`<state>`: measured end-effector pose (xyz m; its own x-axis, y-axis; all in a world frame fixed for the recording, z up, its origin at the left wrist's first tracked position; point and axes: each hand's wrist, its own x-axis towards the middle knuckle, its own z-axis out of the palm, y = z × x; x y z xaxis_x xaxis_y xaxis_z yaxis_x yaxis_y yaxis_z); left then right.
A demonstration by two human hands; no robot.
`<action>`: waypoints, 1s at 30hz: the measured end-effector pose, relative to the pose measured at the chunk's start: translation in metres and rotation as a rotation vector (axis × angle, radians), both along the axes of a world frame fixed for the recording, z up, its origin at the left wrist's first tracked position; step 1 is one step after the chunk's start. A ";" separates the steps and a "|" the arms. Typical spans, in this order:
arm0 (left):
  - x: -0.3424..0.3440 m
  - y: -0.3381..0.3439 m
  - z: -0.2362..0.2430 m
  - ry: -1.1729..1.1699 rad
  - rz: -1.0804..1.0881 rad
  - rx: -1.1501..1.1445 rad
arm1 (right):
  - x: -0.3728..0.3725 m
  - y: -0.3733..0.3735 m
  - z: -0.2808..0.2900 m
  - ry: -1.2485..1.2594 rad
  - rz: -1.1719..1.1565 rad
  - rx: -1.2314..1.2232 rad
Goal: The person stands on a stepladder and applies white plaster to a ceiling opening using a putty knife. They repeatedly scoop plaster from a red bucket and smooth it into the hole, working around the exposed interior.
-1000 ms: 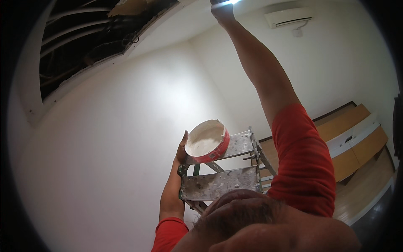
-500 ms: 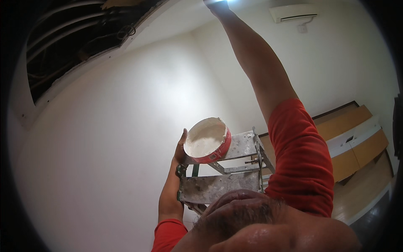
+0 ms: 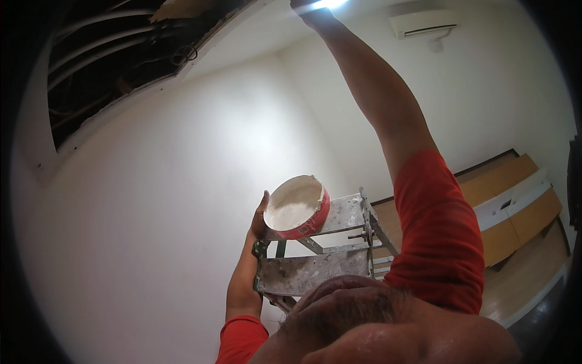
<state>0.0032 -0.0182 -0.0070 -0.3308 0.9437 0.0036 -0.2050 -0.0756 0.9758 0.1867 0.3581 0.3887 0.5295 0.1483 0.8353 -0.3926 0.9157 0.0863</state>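
Note:
A shallow red tub with a pale, crusted inside and off-white paste at its bottom sits tilted on the top of a paint-spattered metal stepladder. My left hand grips the tub at its left side, thumb up along the wall; its other fingers are mostly hidden behind. Raised high overhead, my right hand is at the ceiling beside a bright light. Glare and the upper picture edge hide its fingers, so I cannot see whether it holds anything.
At the upper left a dark ceiling opening shows pipes or ducting and a ragged edge. An air conditioner hangs on the far wall. Wooden panels and a white strip lie low at the right.
The view has shifted slightly, so the ceiling opening, tub and ladder sit a little lower in it. My right hand has moved slightly left against the light. My left hand stays on the tub.

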 end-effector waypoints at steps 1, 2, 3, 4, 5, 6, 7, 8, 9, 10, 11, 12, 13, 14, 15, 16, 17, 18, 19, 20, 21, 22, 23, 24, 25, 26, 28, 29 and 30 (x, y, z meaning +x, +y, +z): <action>-0.001 0.000 0.001 0.008 -0.008 -0.003 | 0.005 -0.006 -0.001 -0.001 0.002 -0.010; -0.002 0.000 0.000 0.016 -0.016 -0.006 | 0.010 -0.013 0.000 -0.005 0.006 -0.017; -0.003 0.000 -0.001 0.003 -0.025 -0.001 | 0.016 -0.021 0.001 -0.010 0.006 -0.030; -0.004 0.001 -0.002 -0.006 -0.036 0.007 | 0.022 -0.027 0.003 -0.018 0.006 -0.044; -0.005 0.002 -0.002 -0.015 -0.048 0.015 | 0.028 -0.034 0.003 -0.031 0.013 -0.066; -0.004 0.001 -0.004 -0.014 -0.027 0.025 | 0.032 -0.042 0.000 -0.055 0.022 -0.097; 0.000 0.003 -0.002 -0.005 -0.011 0.036 | 0.047 -0.054 -0.001 -0.122 0.092 -0.148; 0.004 0.005 0.002 0.004 0.004 0.047 | 0.047 -0.052 0.008 -0.043 0.070 -0.181; 0.008 0.008 0.007 0.009 -0.020 0.053 | 0.054 -0.059 0.015 0.021 0.001 -0.219; 0.016 0.006 0.009 0.007 -0.035 0.058 | 0.057 -0.072 0.013 0.077 -0.058 -0.259; 0.024 0.006 0.013 0.004 -0.052 0.066 | 0.064 -0.087 0.008 0.134 -0.119 -0.295; 0.032 -0.001 0.009 -0.043 -0.077 0.093 | 0.095 -0.115 0.000 -0.039 0.173 -0.074; 0.035 -0.001 0.010 -0.029 -0.083 0.097 | 0.118 -0.137 -0.006 -0.055 0.208 -0.063; 0.038 -0.002 0.012 -0.013 -0.091 0.100 | 0.136 -0.155 -0.012 -0.071 0.242 -0.054; 0.039 -0.002 0.013 -0.001 -0.102 0.103 | 0.154 -0.173 -0.018 -0.089 0.273 -0.045; 0.039 -0.003 0.012 0.010 -0.100 0.111 | 0.173 -0.192 -0.024 -0.204 0.335 -0.087; 0.040 0.002 0.020 0.040 -0.120 0.105 | 0.171 -0.182 -0.012 -0.203 0.337 -0.238; 0.041 0.007 0.027 0.070 -0.140 0.101 | 0.158 -0.164 0.009 -0.198 0.342 -0.389; 0.038 0.009 0.026 0.069 -0.144 0.102 | 0.148 -0.155 0.022 -0.209 0.359 -0.537; 0.032 0.003 0.016 0.047 -0.128 0.113 | 0.161 -0.180 0.011 -0.148 0.301 -0.364; 0.025 -0.003 0.008 0.026 -0.112 0.124 | 0.179 -0.201 -0.005 -0.087 0.245 -0.191; 0.023 -0.001 0.008 0.066 -0.104 0.124 | 0.204 -0.222 -0.016 -0.006 0.174 -0.018; 0.023 0.001 0.011 0.110 -0.101 0.120 | 0.219 -0.233 -0.017 0.025 0.080 -0.044; 0.021 0.004 0.011 0.148 -0.095 0.115 | 0.228 -0.242 -0.019 0.052 -0.012 -0.071; 0.017 0.005 0.009 0.127 -0.093 0.114 | 0.233 -0.248 -0.020 0.076 -0.100 -0.098; 0.010 0.007 0.007 0.105 -0.089 0.113 | 0.237 -0.249 -0.016 0.149 -0.113 -0.005; 0.001 0.010 0.003 0.078 -0.088 0.111 | 0.243 -0.250 -0.008 0.288 -0.136 0.181; -0.002 0.010 0.002 0.072 -0.090 0.110 | 0.245 -0.254 -0.008 0.231 -0.169 0.124; -0.005 0.011 -0.001 0.066 -0.090 0.109 | 0.246 -0.258 -0.008 0.175 -0.202 0.066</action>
<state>-0.0023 -0.0072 -0.0078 -0.2401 0.9625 0.1262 -0.1513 -0.1656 0.9745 0.4326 0.0998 0.3811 0.6798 -0.0272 0.7329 -0.1762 0.9640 0.1992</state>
